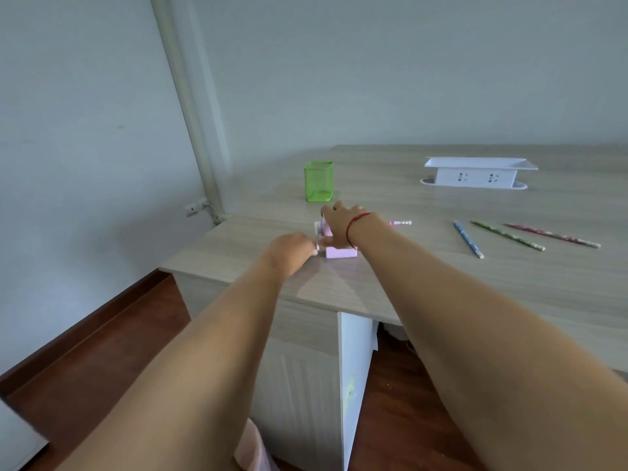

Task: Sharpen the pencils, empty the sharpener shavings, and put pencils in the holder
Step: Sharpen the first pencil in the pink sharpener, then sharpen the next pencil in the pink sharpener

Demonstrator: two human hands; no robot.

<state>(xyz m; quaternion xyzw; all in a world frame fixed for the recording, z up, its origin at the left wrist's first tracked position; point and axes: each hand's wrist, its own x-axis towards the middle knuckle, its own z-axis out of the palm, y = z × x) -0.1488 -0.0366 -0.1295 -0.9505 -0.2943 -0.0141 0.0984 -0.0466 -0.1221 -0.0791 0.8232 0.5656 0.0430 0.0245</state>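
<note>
A pink pencil sharpener (341, 252) stands on the desk near its left end. My right hand (339, 225) lies over the top of it and holds it down. My left hand (291, 250) is at the sharpener's left side, fingers closed on its white crank handle. A pink pencil (401, 223) sticks out to the right from behind my right wrist; whether it sits in the sharpener is hidden. A green mesh pencil holder (318, 181) stands just behind the sharpener. Three pencils lie on the desk to the right: blue (468, 239), green (507, 235) and red (552, 235).
A white socket box (479, 173) sits at the back right of the wooden desk (407, 287). The desk's left edge drops to a red-brown floor (102, 341), with a wall and a pipe (190, 107) beyond. A pale pink bin (251, 450) is below, near the desk's cabinet.
</note>
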